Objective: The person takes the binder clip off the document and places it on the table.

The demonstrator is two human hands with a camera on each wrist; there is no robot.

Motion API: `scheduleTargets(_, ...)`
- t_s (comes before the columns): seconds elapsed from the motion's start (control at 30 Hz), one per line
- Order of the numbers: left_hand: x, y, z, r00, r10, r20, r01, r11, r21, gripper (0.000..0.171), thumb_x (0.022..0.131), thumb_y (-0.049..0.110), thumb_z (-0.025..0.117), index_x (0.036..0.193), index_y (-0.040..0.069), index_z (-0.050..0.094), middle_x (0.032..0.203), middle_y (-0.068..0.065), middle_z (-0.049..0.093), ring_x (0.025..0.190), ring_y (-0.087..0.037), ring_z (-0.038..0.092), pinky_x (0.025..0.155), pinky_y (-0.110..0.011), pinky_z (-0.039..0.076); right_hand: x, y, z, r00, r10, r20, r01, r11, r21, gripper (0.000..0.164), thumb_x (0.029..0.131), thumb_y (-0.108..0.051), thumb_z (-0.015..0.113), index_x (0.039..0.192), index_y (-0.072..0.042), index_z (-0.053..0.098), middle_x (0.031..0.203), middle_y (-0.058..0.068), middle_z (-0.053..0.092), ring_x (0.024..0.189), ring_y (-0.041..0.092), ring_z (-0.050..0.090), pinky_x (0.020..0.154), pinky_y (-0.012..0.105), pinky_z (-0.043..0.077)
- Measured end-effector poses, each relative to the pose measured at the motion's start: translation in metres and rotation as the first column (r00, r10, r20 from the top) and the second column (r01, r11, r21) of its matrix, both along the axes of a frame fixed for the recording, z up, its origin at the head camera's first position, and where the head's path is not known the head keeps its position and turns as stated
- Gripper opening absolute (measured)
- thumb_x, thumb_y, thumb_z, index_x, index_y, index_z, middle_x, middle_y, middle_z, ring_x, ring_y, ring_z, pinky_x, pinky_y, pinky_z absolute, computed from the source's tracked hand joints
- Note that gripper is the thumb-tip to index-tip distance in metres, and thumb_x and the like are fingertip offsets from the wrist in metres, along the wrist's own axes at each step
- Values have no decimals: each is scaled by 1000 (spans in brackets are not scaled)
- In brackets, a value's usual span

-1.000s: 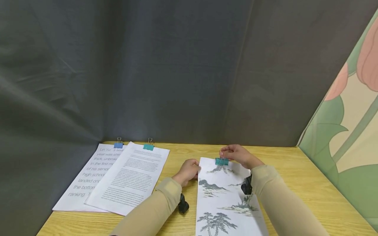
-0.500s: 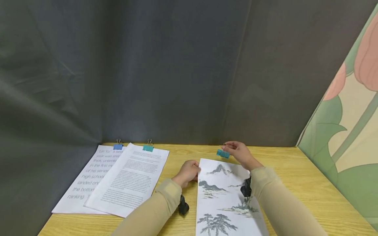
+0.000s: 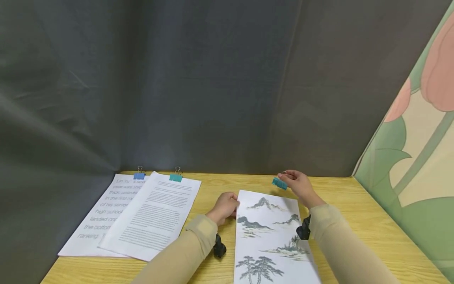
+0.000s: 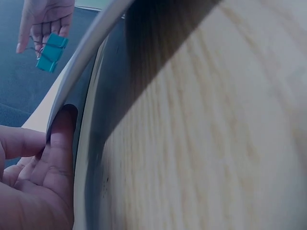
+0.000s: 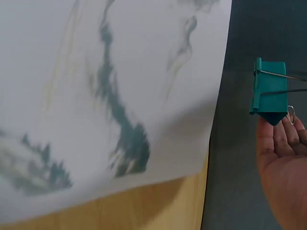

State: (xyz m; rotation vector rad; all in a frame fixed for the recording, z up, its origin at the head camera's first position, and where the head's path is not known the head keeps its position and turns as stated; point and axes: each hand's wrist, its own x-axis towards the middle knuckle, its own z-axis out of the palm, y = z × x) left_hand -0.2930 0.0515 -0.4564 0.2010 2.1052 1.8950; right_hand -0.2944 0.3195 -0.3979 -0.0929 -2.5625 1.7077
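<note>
My right hand (image 3: pixel 299 186) holds a teal binder clip (image 3: pixel 280 183) by its wire handles, beyond the top right corner of a stack of paper (image 3: pixel 269 228) printed with ink landscapes. In the right wrist view the clip (image 5: pixel 272 88) hangs off the fingers, apart from the sheet's edge. My left hand (image 3: pixel 224 208) pinches the upper left edge of the printed paper. Close up in the left wrist view, the thumb of the left hand (image 4: pixel 41 172) lies on one face of the paper and the fingers behind it.
At left on the wooden table (image 3: pixel 213 183) lie two overlapping stacks of text pages (image 3: pixel 152 217), one with a blue binder clip (image 3: pixel 139 176), the other with a teal one (image 3: pixel 175 177). A dark curtain (image 3: pixel 213 86) stands behind; a floral panel (image 3: pixel 418 157) flanks the right.
The teal clip has come off the top edge of the landscape paper. My right hand has carried it up and to the right. The left hand keeps its pinch on the paper.
</note>
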Motion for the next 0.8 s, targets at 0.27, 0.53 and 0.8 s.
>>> scheduleTargets(0.27,2,6,0,1000,7,11,-7,1000,23,7,92,-3,52,98,-3,56,79,-10,57,63,-18,56,54,-31,51,14,19,3,997,-70,12,70,997,14,82,94,-47,57,145,10,27,138,28,40,128,37,40,105,48,34)
scheduleTargets(0.53,6,15,1,1000,21,12,-21,999,41,8,91,-4,52,99,-3,55,79,-10,55,65,-18,54,54,-30,50,23,44,-2,993,-114,33,111,991,75,85,95,-47,56,147,11,22,143,29,34,132,40,35,106,49,33)
scheduleTargets(0.8,7,26,4,1000,14,19,-14,999,42,8,93,-3,51,99,-2,56,78,-10,54,62,-18,52,53,-31,49,36,73,-8,988,-146,53,139,984,107,88,94,-52,53,147,10,20,144,29,33,131,41,35,104,50,34)
